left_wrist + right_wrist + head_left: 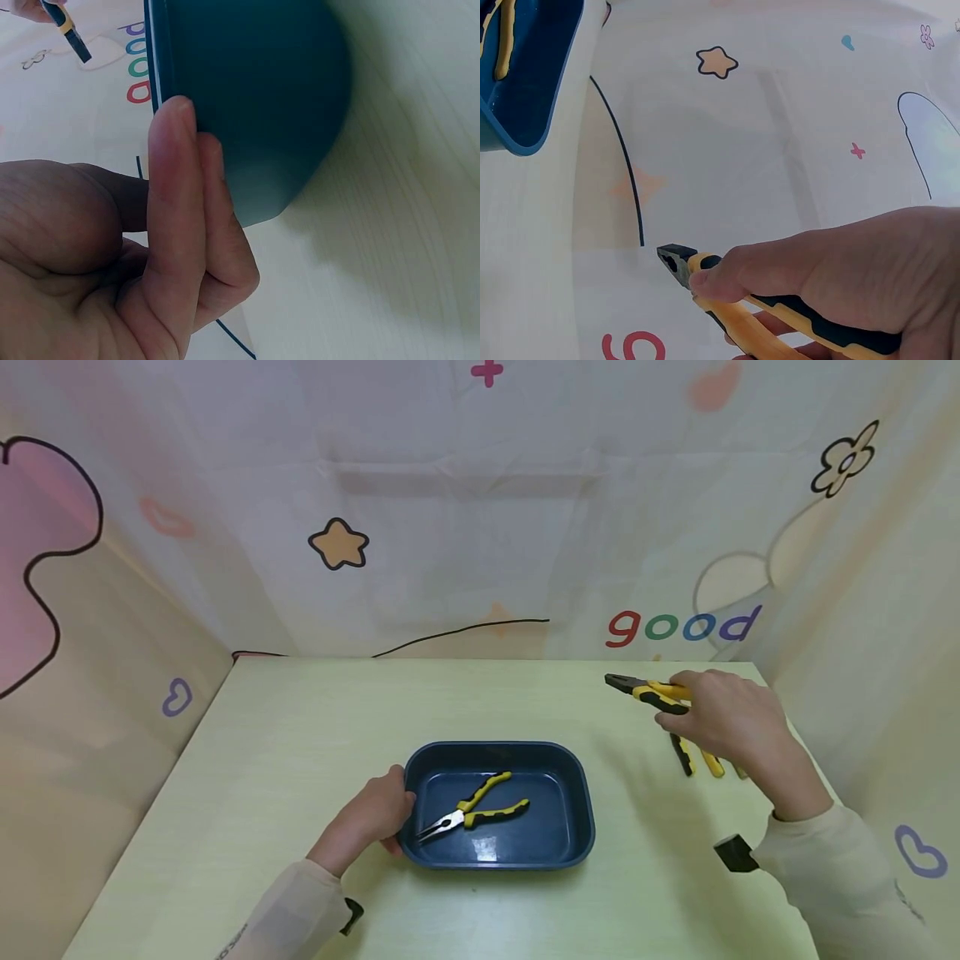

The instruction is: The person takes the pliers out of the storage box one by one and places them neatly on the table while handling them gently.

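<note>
A dark blue tray (pixel 577 818) sits on the table, with yellow-and-black needle-nose pliers (pixel 480 810) lying spread inside it. My left hand (pixel 378 806) grips the tray's left end; the left wrist view has its fingers against the outer wall (pixel 255 90). Above the right side of the table, my right hand (pixel 727 714) holds combination pliers (pixel 648 691) by their yellow-and-black handles. Their grey head (pixel 676 262) points away from the fingers, toward the left in the head view. Below this hand, handles of other tools (pixel 682 753) lie on the table, partly hidden by it.
The pale table (pixel 300 718) meets a printed cloth backdrop (pixel 465 543) at its back edge. More cloth hangs along the left and right sides. A black strap end (pixel 737 853) sticks out at the right sleeve.
</note>
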Action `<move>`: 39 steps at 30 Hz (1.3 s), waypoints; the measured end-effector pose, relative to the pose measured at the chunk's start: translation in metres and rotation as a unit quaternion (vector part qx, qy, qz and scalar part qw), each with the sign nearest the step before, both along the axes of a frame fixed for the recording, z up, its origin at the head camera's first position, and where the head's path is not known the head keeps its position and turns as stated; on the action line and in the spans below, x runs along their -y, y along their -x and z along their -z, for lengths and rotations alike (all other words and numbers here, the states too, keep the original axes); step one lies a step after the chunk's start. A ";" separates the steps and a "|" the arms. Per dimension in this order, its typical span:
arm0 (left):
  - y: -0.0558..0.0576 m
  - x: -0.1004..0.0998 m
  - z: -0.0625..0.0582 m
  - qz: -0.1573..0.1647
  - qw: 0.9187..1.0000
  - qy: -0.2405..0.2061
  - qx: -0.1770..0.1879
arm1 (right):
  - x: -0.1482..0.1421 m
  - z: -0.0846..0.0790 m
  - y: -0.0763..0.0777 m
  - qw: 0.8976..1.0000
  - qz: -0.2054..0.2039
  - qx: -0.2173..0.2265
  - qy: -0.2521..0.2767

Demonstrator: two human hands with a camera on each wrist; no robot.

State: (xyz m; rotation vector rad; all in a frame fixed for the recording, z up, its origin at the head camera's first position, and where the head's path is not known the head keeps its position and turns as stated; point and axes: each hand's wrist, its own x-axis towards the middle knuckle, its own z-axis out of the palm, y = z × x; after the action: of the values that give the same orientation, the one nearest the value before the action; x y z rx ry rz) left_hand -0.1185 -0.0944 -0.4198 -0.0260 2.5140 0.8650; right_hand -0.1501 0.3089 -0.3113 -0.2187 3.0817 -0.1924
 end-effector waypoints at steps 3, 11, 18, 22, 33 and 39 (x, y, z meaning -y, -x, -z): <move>0.000 0.000 0.000 -0.001 1.000 0.000 -0.001 | -0.003 0.000 0.001 1.000 0.015 0.001 0.005; 0.000 0.000 0.002 -0.002 1.000 0.004 0.001 | -0.006 0.002 0.000 0.999 0.040 0.009 0.023; 0.001 0.000 0.001 -0.004 1.000 0.008 0.006 | -0.007 0.005 0.002 0.998 0.055 0.007 0.031; 0.001 0.000 0.002 -0.002 1.000 0.007 0.002 | -0.007 0.007 0.004 0.997 0.067 0.008 0.035; 0.002 0.000 0.004 -0.004 1.000 0.002 0.001 | -0.009 0.014 0.008 0.994 0.099 0.004 0.041; 0.002 0.000 0.004 -0.004 1.000 0.007 0.005 | -0.011 0.019 0.011 0.993 0.106 0.005 0.046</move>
State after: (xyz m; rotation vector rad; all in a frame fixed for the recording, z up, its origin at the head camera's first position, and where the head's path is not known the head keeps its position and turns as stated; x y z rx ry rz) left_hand -0.1204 -0.0946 -0.4240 -0.0453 2.5118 0.8491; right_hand -0.1607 0.3194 -0.3308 0.1069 3.0842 -0.3417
